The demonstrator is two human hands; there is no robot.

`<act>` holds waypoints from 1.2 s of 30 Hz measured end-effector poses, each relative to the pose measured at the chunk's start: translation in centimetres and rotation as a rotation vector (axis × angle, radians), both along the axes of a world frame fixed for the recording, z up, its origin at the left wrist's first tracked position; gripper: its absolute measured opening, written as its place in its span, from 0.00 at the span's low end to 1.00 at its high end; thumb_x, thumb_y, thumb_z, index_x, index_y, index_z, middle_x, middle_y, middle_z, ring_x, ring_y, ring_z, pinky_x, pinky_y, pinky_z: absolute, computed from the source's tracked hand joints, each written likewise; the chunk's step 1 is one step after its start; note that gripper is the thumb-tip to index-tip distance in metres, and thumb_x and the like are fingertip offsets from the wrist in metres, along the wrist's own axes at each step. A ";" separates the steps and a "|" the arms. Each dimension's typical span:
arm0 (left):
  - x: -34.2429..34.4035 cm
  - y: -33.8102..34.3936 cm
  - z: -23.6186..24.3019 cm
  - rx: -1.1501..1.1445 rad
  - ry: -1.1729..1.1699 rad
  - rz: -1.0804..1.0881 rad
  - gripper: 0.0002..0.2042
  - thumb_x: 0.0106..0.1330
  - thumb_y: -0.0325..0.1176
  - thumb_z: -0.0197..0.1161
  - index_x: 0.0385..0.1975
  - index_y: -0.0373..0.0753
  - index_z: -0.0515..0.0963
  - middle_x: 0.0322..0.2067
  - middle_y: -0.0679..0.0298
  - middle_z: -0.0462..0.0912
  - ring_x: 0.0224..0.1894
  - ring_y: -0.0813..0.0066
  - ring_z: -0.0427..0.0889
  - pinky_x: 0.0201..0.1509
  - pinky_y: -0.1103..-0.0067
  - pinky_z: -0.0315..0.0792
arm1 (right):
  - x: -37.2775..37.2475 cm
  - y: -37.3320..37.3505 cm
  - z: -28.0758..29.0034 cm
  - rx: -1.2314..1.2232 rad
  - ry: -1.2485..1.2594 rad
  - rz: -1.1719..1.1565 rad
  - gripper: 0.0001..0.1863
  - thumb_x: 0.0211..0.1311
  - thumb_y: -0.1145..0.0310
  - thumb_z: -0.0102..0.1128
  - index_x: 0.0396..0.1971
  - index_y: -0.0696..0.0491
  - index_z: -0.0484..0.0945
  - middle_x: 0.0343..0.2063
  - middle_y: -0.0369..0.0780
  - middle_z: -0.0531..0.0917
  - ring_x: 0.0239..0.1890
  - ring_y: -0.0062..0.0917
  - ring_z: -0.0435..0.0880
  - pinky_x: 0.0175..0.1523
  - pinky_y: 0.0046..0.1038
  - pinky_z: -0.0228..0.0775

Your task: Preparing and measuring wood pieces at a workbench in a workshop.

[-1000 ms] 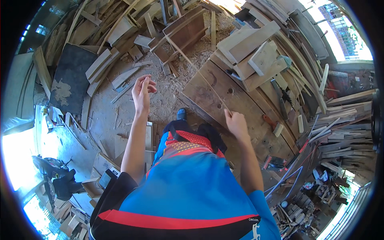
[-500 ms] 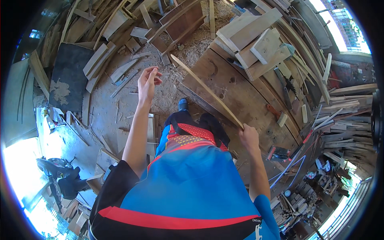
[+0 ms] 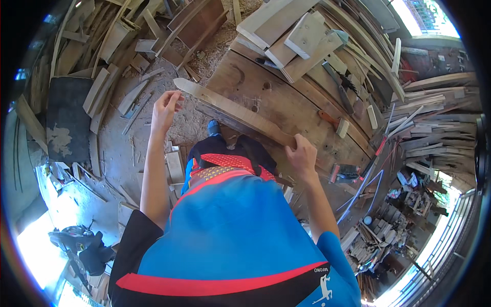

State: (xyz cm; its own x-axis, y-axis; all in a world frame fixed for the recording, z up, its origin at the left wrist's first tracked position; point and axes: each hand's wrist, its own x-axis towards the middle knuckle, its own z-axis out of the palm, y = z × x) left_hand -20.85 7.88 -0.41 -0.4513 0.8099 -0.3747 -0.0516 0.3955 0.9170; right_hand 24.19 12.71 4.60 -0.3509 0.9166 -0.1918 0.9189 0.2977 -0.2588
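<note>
One already shaped wood strip (image 3: 232,107) is being gripped by the closed right hand (image 3: 303,155), its far tip (image 3: 182,84) not yet being grasped by the half-open, seemingly empty left hand (image 3: 164,110).

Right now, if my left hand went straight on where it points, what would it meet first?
Probably the pointed end of the wooden strip, just beyond your left hand, though depth is unclear.

A single short word in small white capitals stood on the black part of the person's shirt (image 3: 220,230), near the right sleeve (image 3: 332,250), upside down in view, with a white printed figure (image 3: 325,287) close beside it.
</note>
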 end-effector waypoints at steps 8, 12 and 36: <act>1.0 1.2 1.8 -0.047 -0.064 -0.384 0.21 0.77 0.48 0.57 0.53 0.37 0.84 0.47 0.60 0.89 0.42 0.72 0.86 0.51 0.76 0.77 | 1.6 1.3 3.5 0.092 0.197 -0.058 0.16 0.48 0.65 0.76 0.34 0.53 0.79 0.30 0.45 0.85 0.35 0.42 0.86 0.39 0.39 0.76; 2.8 3.4 5.0 0.141 -0.190 -0.306 0.19 0.77 0.43 0.58 0.52 0.31 0.81 0.47 0.58 0.88 0.43 0.73 0.86 0.53 0.75 0.76 | 2.2 1.6 5.2 0.154 0.204 -0.068 0.17 0.47 0.66 0.77 0.33 0.55 0.78 0.28 0.46 0.84 0.32 0.44 0.86 0.36 0.40 0.75; 16.5 8.7 2.0 0.127 -0.239 -0.043 0.14 0.76 0.44 0.63 0.38 0.38 0.82 0.33 0.65 0.84 0.35 0.79 0.80 0.44 0.80 0.71 | 13.1 6.1 1.2 0.293 0.186 -0.025 0.20 0.49 0.73 0.66 0.45 0.52 0.78 0.44 0.41 0.79 0.51 0.38 0.76 0.59 0.40 0.66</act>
State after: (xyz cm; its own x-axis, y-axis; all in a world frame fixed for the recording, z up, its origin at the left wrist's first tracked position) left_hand -4.35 16.53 1.61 -0.3266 0.8735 -0.3610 -0.2583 0.2849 0.9231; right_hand 37.33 18.85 5.77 -0.3323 0.9319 0.1456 0.8719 0.3623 -0.3294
